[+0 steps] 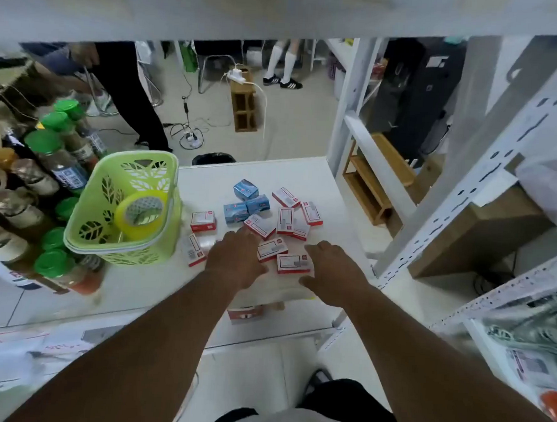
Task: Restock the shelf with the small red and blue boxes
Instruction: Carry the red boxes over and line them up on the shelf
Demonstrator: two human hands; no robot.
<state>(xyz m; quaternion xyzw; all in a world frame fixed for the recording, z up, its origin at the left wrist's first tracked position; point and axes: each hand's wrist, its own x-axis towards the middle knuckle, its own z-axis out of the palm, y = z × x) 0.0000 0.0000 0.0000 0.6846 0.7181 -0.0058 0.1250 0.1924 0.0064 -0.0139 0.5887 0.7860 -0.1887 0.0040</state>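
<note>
Several small red-and-white boxes (285, 220) and three blue boxes (246, 189) lie scattered on the white shelf board (335, 214). My left hand (237, 257) rests palm down among them, fingertips touching a red box (259, 226). My right hand (332, 269) lies flat just right of another red box (293, 264), thumb near its lower edge. Neither hand grips a box. Two more red boxes (203, 222) sit left of my left hand. One red box (245, 313) shows below the shelf's front edge, under my arms.
A green plastic basket (83, 231) holding a yellow tape roll (141, 214) stands on the left of the shelf. Green-capped jars (52, 262) crowd the far left. White shelf uprights (467, 189) rise at right. People's legs and cables show beyond the shelf.
</note>
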